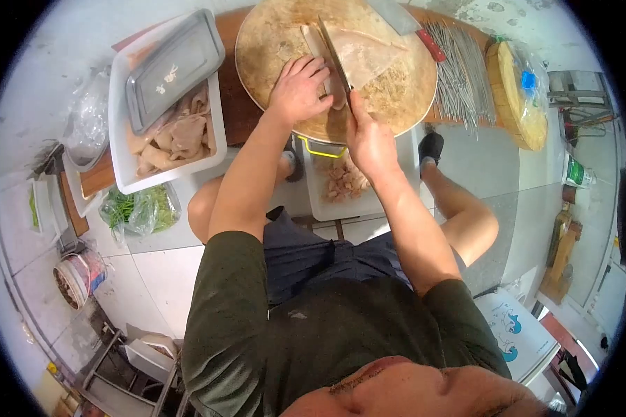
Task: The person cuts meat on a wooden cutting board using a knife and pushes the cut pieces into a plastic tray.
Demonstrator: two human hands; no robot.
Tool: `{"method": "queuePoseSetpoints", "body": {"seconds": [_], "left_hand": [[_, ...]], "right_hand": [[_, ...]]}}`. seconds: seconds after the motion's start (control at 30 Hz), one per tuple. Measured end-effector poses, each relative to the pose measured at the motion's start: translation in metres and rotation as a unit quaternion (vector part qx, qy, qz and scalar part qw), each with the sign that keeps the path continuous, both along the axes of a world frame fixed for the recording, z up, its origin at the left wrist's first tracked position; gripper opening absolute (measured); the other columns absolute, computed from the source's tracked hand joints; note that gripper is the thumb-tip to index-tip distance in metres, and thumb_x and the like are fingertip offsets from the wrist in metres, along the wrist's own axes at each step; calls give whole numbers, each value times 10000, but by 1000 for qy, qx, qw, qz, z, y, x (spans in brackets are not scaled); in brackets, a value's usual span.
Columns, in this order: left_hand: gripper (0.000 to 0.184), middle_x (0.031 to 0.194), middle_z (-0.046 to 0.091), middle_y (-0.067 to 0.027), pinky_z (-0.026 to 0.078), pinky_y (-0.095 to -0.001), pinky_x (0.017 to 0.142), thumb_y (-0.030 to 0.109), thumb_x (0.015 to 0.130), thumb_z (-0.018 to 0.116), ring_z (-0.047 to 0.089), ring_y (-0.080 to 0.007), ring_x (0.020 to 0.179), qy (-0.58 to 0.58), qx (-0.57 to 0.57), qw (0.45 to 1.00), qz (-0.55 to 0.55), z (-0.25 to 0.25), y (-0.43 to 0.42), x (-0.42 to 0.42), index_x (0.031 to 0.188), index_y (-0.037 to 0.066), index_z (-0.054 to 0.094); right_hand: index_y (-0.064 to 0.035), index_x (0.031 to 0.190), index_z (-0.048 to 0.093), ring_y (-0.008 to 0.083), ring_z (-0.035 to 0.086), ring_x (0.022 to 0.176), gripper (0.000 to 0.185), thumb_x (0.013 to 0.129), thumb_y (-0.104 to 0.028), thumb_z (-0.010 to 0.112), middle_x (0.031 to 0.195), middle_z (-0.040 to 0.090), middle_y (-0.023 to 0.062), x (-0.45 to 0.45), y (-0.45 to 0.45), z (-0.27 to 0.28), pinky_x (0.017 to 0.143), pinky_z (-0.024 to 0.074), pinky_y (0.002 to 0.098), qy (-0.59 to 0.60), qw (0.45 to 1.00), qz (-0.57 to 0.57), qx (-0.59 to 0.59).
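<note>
The dark shirt (355, 323) and blue shorts (313, 254) of a seated person lie nearest, with knees spread to either side. Between the legs, a white bin (348, 210) holds diced meat (344, 182), and a yellow handle (321, 151) shows at its far end, just below the board's edge. The right hand (373, 142) is closed around the handle of a knife (334, 54), whose long blade points away from the body. The left hand (300, 89) holds nothing in a closed grip; its fingers are extended and press down on a pale strip (314, 40) of meat on the round board (268, 35), left of the blade. A broad, thin slab (368, 55) of the same pale meat lies on the board to the blade's right. Left of the board, a white tub (119, 118) is filled with larger meat pieces (181, 139), and a clear tray (170, 80) rests tilted on top. Bagged greens (142, 208) sit below that tub. Right of the board lie many metal skewers (460, 76) and, beyond them, a second block (534, 125) partly under plastic. A red-handled cleaver (395, 15) overlaps the board's far edge.
</note>
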State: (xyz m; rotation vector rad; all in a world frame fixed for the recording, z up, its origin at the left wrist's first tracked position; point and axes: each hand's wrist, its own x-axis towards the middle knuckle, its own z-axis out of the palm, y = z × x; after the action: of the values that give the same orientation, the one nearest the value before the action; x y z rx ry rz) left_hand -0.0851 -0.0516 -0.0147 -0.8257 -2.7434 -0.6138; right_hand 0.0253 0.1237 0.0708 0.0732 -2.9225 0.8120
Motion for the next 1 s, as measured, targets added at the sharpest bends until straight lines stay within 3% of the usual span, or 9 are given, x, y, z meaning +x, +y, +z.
{"method": "queuePoseSetpoints", "body": {"seconds": [0.43, 0.53, 0.63, 0.93, 1.0], "left_hand": [[669, 1524, 493, -88, 248, -466, 1227, 514, 850, 685, 386, -295, 1449, -5, -18, 1000, 17, 0, 3, -1, 1384, 117, 609], [682, 1539, 480, -91, 249, -464, 1226, 530, 856, 678, 381, -296, 1454, -7, -15, 1000, 17, 2, 3, -3, 1397, 121, 601], [685, 1549, 471, -96, 247, -473, 1226, 533, 861, 674, 373, -296, 1461, -7, -15, 1000, 16, 2, 5, 0, 1402, 121, 598], [748, 1568, 440, -133, 227, -517, 1227, 550, 826, 700, 349, -321, 1476, -33, 2, 998, 47, -2, 10, 4, 1405, 92, 584], [781, 1574, 424, -161, 225, -517, 1228, 556, 806, 715, 335, -340, 1481, -52, -4, 996, 72, 5, 19, 8, 1404, 72, 580]], "right_hand": [[-116, 1407, 584, 485, 683, 848, 450, 959, -164, 602, 895, 698, 291, 0, 7, -2, 799, 542, 552, -4, 1000, -10, 9], [-136, 1432, 564, 469, 677, 725, 465, 973, -207, 586, 785, 689, 270, 15, 14, -12, 705, 540, 565, 19, 1000, -10, -10], [-149, 1436, 561, 470, 675, 723, 475, 967, -216, 599, 779, 689, 264, 18, 16, -18, 708, 539, 567, 41, 999, -31, 0], [-170, 1449, 548, 472, 680, 795, 495, 959, -206, 608, 846, 696, 266, 17, 17, -13, 737, 543, 563, 10, 1000, -23, -1], [-133, 1397, 597, 473, 677, 864, 439, 961, -182, 620, 923, 697, 279, 26, 19, 1, 774, 542, 545, -14, 999, -31, -19]]}}
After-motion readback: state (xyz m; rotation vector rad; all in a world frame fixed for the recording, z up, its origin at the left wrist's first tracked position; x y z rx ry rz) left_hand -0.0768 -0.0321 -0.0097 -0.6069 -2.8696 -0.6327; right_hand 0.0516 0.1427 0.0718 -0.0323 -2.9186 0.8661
